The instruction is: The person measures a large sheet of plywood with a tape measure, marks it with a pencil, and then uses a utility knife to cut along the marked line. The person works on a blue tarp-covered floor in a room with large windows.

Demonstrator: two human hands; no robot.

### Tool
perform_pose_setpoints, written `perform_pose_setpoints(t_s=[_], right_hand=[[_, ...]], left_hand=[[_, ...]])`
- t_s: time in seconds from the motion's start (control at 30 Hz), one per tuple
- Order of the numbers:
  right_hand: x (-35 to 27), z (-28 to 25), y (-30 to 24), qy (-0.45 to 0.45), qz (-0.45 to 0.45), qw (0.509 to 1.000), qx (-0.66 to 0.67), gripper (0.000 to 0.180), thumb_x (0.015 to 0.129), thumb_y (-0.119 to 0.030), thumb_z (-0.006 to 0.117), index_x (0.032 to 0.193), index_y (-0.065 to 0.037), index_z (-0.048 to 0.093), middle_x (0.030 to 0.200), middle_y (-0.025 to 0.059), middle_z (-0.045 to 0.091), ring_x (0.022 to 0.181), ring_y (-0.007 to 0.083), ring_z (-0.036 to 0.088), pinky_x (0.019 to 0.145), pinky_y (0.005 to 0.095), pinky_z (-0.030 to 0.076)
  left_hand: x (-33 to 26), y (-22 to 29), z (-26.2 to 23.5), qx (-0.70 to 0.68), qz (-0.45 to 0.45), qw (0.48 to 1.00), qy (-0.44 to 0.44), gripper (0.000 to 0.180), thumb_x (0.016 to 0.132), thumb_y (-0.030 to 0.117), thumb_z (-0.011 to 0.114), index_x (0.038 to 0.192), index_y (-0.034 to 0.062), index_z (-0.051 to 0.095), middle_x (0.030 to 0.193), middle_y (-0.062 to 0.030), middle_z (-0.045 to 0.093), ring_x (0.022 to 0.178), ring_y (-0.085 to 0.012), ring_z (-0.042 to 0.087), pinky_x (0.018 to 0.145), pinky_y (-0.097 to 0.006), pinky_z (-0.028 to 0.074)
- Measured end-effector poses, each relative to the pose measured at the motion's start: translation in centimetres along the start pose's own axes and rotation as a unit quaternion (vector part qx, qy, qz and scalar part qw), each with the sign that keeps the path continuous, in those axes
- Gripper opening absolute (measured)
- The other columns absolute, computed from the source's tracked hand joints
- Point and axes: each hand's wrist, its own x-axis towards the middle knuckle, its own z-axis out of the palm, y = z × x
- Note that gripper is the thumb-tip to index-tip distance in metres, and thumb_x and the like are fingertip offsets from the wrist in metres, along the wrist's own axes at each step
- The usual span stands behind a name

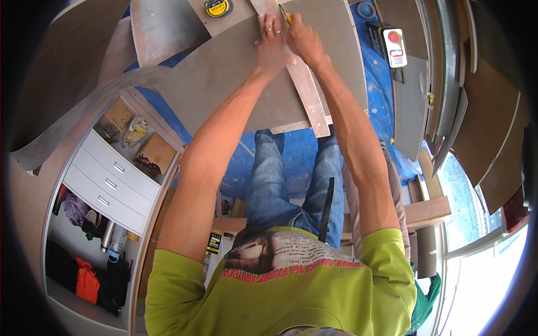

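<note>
On the strip (pixel 308 95) I see the left hand (pixel 272 53), fingers outstretched; alongside, the right hand (pixel 304 41) curled round a knife (pixel 288 18).

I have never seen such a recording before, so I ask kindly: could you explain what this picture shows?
There is no robot here: a person works with two bare hands. The single picture comes from a wide camera on the person's head, looking down, so straight edges bend near the rim. A long narrow strip lies across a large grey-brown board. The left hand rests on the strip; the right hand holds a yellow-handled tool, apparently a knife. A tape measure lies toward the top.
</note>
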Motion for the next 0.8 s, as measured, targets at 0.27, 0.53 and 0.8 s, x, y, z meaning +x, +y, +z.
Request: perform_pose_setpoints(t_s=[0.27, 0.53, 0.8], right_hand=[[0.6, 0.0, -1.5, -0.043, 0.078, 0.996, -0.019, 0.029, 0.097, -0.022, 0.052, 0.116, -0.001, 0.047, 0.089, 0.0256, 0.071, 0.084, 0.0434, 0.071, 0.069, 0.0496, 0.059], [-1.1, 0.1, -0.8, -0.028, 0.069, 0.997, 0.008, 0.029, 0.094, -0.017, 0.055, 0.117, -0.004, 0.043, 0.085, 0.0251, 0.070, 0.080, 0.0440, 0.070, 0.068, 0.0510, 0.057], [-7.7, 0.7, 2.0, -0.027, 0.070, 0.997, 0.018, 0.028, 0.097, -0.015, 0.044, 0.124, -0.005, 0.043, 0.083, 0.0314, 0.066, 0.078, 0.0530, 0.064, 0.071, 0.0612, 0.050]], left_hand=[[0.1, -0.8, 1.0, 0.000, 0.027, 0.999, 0.038, 0.127, 0.057, 0.028, 0.091, 0.153, -0.0051, 0.014, 0.164, -0.0205, 0.005, 0.154, -0.0392, -0.003, 0.098, -0.072, 0.045], [0.2, 0.0, 0.4, 0.054, 0.009, 0.998, 0.019, 0.110, 0.076, 0.039, 0.081, 0.152, -0.0031, 0.014, 0.162, -0.0206, 0.008, 0.153, -0.0425, 0.003, 0.106, -0.059, 0.045], [0.4, -0.3, 1.0, 0.021, 0.012, 0.999, 0.039, 0.074, 0.087, 0.000, 0.060, 0.149, -0.0081, 0.020, 0.163, -0.0184, 0.006, 0.153, -0.0440, 0.002, 0.100, -0.070, 0.046]])
